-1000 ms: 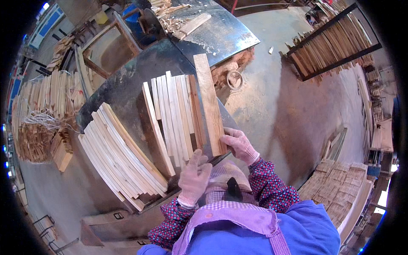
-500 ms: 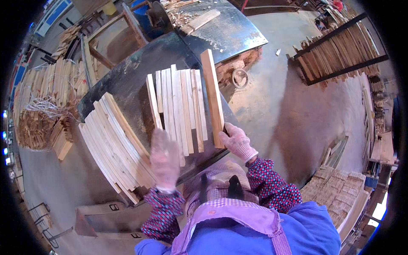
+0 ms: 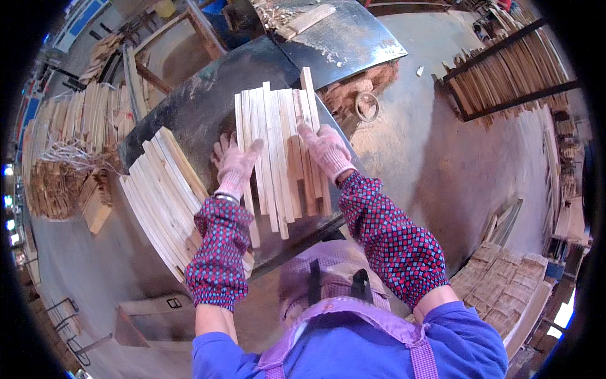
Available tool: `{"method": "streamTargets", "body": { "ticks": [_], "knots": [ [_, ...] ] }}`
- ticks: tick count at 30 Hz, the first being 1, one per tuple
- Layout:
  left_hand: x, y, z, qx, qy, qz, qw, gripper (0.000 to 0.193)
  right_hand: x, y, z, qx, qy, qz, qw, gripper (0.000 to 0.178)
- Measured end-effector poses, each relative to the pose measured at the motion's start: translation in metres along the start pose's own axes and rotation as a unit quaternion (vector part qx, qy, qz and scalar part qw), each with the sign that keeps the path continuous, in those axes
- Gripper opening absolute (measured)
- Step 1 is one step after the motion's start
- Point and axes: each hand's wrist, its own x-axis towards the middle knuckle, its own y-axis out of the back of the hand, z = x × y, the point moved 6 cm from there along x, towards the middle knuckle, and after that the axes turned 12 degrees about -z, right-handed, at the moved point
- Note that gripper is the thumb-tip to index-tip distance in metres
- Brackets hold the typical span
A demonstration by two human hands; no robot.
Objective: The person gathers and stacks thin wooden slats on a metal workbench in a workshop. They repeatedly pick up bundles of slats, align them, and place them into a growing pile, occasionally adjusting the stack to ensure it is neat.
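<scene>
A row of pale wooden strips (image 3: 271, 126) lies side by side on the dark metal table, with my two gloved hands at its sides. My left hand (image 3: 236, 163) rests at the row's left edge, thumb toward the strips, its other fingers spread over the tabletop. At the right edge, my right hand (image 3: 328, 151) has its thumb over the top and its fingers along the outer side of the end strip (image 3: 307, 82). That end strip pokes out farther at the far end than those beside it. The strips' near ends are uneven.
A second group of strips (image 3: 165, 196) lies left on the metal table (image 3: 208, 95). Beyond is a sawdust-strewn metal surface (image 3: 360, 44) with a handwheel (image 3: 367, 106) below. Bundled wood (image 3: 76, 139) stands left, a framed stack (image 3: 511, 69) far right, a wood pile (image 3: 492, 278) near right.
My right hand has brought the raised strip left against the row's right side. My left hand has moved away from me to the row's left edge. The strips now sit closer together.
</scene>
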Motion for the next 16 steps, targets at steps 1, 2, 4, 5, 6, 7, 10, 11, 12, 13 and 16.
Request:
{"method": "streamTargets", "body": {
  "ticks": [1, 2, 4, 5, 6, 7, 10, 11, 12, 13, 16],
  "knots": [
    [-0.005, -0.003, 0.003, -0.133, -0.043, -0.031, 0.990, 0.093, 0.003, 0.000, 0.005, 0.016, -0.005, 0.014, 1.000, 0.069],
    [-0.012, -0.007, 0.007, -0.262, -0.086, -0.063, 0.959, 0.092, 0.005, 0.001, 0.012, 0.045, 0.002, 0.012, 0.999, 0.068],
    [-0.048, -0.004, 0.046, -0.381, -0.169, -0.057, 0.907, 0.091, 0.007, 0.007, 0.036, 0.098, 0.058, 0.060, 0.992, 0.061],
    [-0.067, -0.002, 0.066, -0.436, -0.213, -0.050, 0.873, 0.091, 0.006, 0.013, 0.041, 0.125, 0.093, 0.085, 0.984, 0.058],
    [-0.085, 0.001, 0.080, -0.419, -0.256, -0.022, 0.871, 0.090, -0.012, 0.028, 0.035, 0.132, 0.109, 0.099, 0.980, 0.054],
    [-0.102, -0.002, 0.101, -0.403, -0.306, -0.006, 0.862, 0.089, -0.024, 0.045, 0.041, 0.161, 0.121, 0.110, 0.973, 0.053],
    [-0.155, -0.024, 0.162, -0.390, -0.361, 0.080, 0.843, 0.093, -0.062, 0.103, 0.062, 0.239, 0.152, 0.115, 0.952, 0.051],
    [-0.171, -0.036, 0.174, -0.402, -0.403, 0.107, 0.815, 0.096, -0.082, 0.123, 0.067, 0.265, 0.154, 0.090, 0.948, 0.051],
    [-0.179, -0.053, 0.189, -0.460, -0.384, 0.094, 0.795, 0.099, -0.101, 0.145, 0.075, 0.322, 0.198, 0.112, 0.919, 0.052],
    [-0.187, -0.074, 0.209, -0.518, -0.364, 0.071, 0.770, 0.101, -0.113, 0.168, 0.097, 0.324, 0.206, 0.116, 0.916, 0.059],
    [-0.221, -0.119, 0.298, -0.381, -0.527, 0.008, 0.760, 0.104, -0.146, 0.229, 0.162, 0.377, 0.418, 0.152, 0.813, 0.077]
  ]
}}
